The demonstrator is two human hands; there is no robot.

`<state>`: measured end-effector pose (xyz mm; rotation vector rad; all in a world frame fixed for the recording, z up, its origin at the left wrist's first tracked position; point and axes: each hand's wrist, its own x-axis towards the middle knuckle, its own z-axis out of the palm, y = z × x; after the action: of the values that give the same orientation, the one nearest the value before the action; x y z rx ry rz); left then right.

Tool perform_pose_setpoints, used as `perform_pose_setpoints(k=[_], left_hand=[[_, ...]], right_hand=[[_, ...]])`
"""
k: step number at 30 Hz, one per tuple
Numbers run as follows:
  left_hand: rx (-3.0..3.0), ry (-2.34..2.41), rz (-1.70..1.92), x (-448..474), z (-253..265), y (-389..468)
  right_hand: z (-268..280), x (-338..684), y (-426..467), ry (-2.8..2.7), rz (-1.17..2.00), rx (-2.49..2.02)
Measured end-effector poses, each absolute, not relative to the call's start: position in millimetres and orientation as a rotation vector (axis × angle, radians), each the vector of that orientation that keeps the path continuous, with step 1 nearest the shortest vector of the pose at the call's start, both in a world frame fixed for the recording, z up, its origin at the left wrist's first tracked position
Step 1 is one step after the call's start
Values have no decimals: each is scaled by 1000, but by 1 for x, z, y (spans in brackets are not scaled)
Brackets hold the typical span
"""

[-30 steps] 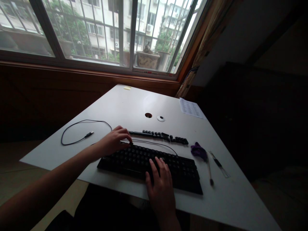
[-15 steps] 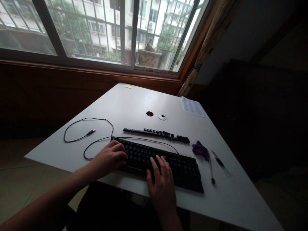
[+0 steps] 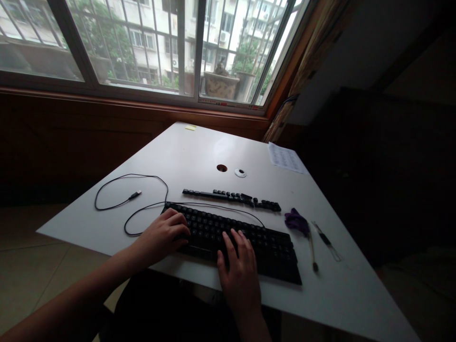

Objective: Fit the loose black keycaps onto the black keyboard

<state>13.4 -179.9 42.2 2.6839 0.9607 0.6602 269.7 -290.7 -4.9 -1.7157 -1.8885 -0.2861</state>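
Note:
A black keyboard lies along the near edge of the white table, its keys bare in some spots. Over its left end rests my left hand, fingers bent and slightly apart on the keys, with nothing visible in them. My right hand lies on the middle of the keyboard, fingers spread and touching the keys and the front part. Just behind the keyboard, loose black keycaps stand in a row. The keyboard's cable loops out to the left and ends in a USB plug.
To the right lie a purple cloth, a small brush and a keycap puller with wire loops. Farther back are a round hole, its white ring cover, a printed sheet and a yellow note.
My left hand has shifted very slightly to the right on the keys. My right hand and the things on the table stay where they were.

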Motion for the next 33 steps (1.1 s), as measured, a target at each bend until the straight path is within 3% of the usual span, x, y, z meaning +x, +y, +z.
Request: perform_pose_setpoints(k=[33], left_hand=[[2602,952,764,7,35,-181]], right_hand=[[-7,270,-291,-1896,-266,-1728]])
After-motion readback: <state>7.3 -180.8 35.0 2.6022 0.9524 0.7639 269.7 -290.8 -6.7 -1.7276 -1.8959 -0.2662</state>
